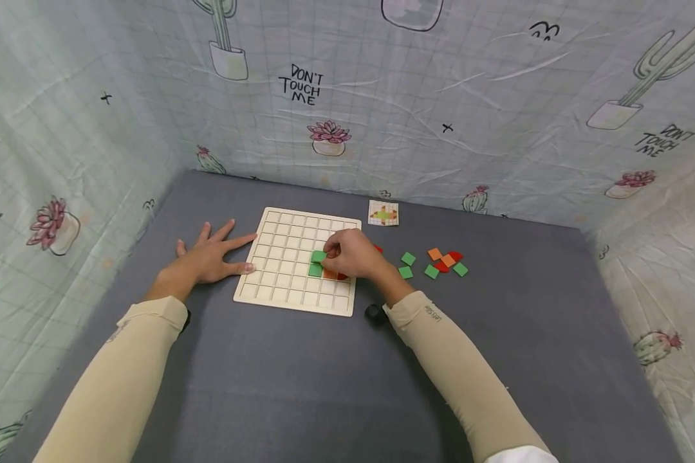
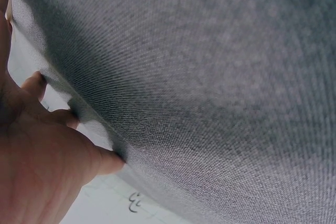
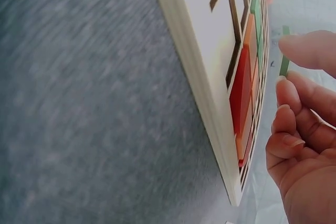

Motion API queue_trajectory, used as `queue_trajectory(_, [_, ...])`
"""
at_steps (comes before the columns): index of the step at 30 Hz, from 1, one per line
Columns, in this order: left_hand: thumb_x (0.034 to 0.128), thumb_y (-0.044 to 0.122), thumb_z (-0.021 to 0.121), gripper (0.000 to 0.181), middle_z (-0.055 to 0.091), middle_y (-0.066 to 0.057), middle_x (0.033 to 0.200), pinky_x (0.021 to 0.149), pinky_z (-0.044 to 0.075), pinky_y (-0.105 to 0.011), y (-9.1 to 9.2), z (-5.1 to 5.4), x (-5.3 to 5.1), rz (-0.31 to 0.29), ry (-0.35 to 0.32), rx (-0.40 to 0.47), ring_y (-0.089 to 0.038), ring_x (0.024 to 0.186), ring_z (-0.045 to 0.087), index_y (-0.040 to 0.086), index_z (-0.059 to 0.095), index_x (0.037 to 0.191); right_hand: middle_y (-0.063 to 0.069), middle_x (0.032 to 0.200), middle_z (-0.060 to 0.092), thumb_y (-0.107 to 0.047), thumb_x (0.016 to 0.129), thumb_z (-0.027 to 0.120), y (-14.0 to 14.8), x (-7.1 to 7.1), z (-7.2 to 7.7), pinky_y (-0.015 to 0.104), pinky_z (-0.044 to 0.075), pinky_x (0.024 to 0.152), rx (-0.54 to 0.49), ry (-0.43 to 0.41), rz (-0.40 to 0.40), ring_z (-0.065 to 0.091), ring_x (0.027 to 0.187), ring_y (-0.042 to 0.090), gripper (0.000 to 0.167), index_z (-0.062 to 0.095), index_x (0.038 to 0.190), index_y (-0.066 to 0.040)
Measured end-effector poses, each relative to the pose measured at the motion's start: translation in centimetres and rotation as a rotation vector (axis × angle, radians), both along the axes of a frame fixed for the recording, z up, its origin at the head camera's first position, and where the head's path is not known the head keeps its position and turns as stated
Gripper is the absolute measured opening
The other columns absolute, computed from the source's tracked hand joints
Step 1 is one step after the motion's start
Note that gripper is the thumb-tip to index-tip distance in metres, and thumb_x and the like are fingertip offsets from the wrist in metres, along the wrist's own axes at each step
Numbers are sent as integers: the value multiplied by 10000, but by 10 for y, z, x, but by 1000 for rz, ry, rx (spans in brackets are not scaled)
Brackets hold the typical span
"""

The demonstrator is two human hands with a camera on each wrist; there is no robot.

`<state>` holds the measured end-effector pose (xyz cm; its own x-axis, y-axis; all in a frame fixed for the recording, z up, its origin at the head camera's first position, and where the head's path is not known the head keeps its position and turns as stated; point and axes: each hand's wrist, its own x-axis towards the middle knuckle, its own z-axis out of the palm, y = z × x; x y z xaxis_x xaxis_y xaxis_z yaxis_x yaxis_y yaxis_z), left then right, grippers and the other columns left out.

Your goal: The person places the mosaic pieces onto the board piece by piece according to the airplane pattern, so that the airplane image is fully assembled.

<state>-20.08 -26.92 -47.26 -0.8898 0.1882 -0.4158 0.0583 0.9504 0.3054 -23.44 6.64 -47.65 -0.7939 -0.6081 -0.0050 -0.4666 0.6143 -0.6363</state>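
two digits of the spread left hand [image 1: 208, 258] touch the left edge of the gridded board [image 1: 280, 255], seemingly to steady it. above its set tiles [image 1: 315, 271], the right hand [image 1: 352, 253] pinches a green tile [image 3: 284, 64], likely for fine aim. farther right, a pattern card [image 1: 383, 213] lies in plain view, loose tiles [image 1: 432, 272] within reach.

1 green tile [image 3: 284, 67] (pinched) above gridded board [image 1: 283, 265].
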Motion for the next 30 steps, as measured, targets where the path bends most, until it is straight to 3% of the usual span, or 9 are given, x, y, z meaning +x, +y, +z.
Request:
queue_trajectory(17, [955, 710, 587, 870, -51, -143, 1775, 1074, -40, -921, -1, -1, 5, 5, -1, 16, -594, 1566, -120, 365, 230, 1669, 75, 992, 775, -168, 924, 773, -24, -1, -5, 287, 571, 819, 40, -23, -7, 704, 893, 177, 176, 792, 1054, -50])
queue_trajectory(30, [843, 858, 563, 949, -47, -90, 1784, 1081, -74, -912, -2, -6, 0, 36, 20, 52, -561, 1581, -137, 470, 233, 1644, 67, 987, 777, -183, 912, 786, -32, -5, -3, 309, 577, 829, 66, -12, -41, 708, 897, 184, 182, 793, 1042, -56])
